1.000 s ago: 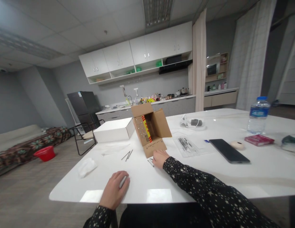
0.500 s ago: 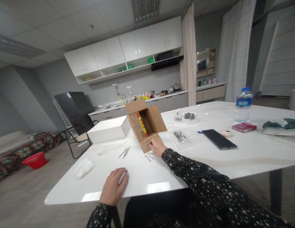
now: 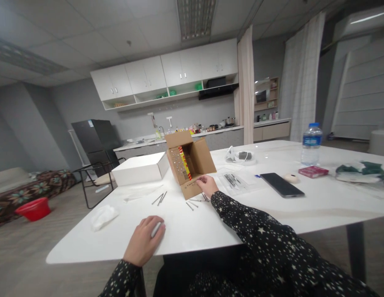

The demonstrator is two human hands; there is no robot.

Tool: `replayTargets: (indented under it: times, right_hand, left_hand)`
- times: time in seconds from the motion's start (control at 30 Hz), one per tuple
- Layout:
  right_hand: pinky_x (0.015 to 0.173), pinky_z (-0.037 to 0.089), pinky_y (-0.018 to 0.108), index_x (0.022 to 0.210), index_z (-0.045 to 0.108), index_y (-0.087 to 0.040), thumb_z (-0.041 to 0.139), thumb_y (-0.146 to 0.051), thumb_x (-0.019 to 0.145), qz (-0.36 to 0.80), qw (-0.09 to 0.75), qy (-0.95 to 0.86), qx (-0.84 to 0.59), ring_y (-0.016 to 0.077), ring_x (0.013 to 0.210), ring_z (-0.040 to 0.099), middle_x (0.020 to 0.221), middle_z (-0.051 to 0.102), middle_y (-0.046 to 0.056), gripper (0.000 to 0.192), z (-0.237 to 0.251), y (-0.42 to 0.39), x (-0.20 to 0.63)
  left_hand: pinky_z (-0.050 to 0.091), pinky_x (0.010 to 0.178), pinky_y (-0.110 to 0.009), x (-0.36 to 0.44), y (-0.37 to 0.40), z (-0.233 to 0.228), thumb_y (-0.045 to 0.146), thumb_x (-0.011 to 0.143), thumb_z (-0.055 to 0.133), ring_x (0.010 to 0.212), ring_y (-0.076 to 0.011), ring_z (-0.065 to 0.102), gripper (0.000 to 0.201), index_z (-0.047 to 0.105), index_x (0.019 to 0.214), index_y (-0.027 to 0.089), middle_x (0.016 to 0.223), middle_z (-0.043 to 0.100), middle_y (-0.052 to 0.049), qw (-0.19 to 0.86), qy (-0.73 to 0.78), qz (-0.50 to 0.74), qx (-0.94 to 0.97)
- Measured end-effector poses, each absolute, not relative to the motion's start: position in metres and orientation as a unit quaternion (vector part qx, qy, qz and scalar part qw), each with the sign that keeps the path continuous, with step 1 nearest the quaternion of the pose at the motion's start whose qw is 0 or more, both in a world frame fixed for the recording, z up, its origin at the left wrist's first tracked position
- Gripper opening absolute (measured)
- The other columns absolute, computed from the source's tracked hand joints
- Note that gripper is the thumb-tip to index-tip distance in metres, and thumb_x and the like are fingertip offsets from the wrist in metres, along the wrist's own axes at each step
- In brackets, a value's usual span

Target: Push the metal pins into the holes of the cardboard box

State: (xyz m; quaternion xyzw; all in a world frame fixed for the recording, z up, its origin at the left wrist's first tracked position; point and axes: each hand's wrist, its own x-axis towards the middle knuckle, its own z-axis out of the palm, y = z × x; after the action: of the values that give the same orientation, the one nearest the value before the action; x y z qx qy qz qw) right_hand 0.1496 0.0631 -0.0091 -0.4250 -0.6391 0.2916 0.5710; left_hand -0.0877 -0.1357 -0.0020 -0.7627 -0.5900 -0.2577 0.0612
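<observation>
Reaching forward across a white table [image 3: 272,214], the person's right hand [image 3: 207,184] is pinching a thin metal pin, fingers closed on it, just at the lower flap of an open cardboard box [image 3: 190,165]. A steady, light grip should be keeping the pin straight against the flap's small holes. Resting flat near the table's front edge, the left hand [image 3: 144,243] is lying over a small white object, fingers loosely together. More loose pins [image 3: 159,199] are lying beside the box, which is showing a red-and-yellow insert inside.
</observation>
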Motion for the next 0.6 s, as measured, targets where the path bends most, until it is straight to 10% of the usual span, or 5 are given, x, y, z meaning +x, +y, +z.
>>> replayTargets:
  times: [0.4, 0.6]
  right_hand:
    - [0.054, 0.046, 0.026, 0.083, 0.067, -0.014, 0.061, -0.034, 0.066, 0.415, 0.603, -0.571, -0.371, 0.0159, 0.063, 0.059, 0.069, 0.066, 0.004, 0.027, 0.001, 0.058, 0.143]
    - [0.074, 0.050, 0.031, 0.083, 0.069, -0.014, 0.060, -0.030, 0.070, 0.368, 0.615, -0.610, -0.338, 0.0170, 0.076, 0.064, 0.080, 0.071, 0.006, 0.022, 0.014, 0.054, 0.141]
  left_hand:
    - [0.048, 0.082, -0.036, -0.089, -0.144, -0.002, 0.034, 0.089, 0.044, 0.092, -0.0218, 0.059, 0.022, 0.062, 0.090, 0.023, 0.096, 0.065, -0.007, 0.064, -0.577, -0.273, -0.768]
    - [0.050, 0.082, -0.034, -0.093, -0.143, -0.008, 0.031, 0.089, 0.045, 0.092, -0.0203, 0.059, 0.020, 0.063, 0.091, 0.022, 0.096, 0.066, -0.007, 0.083, -0.545, -0.275, -0.788]
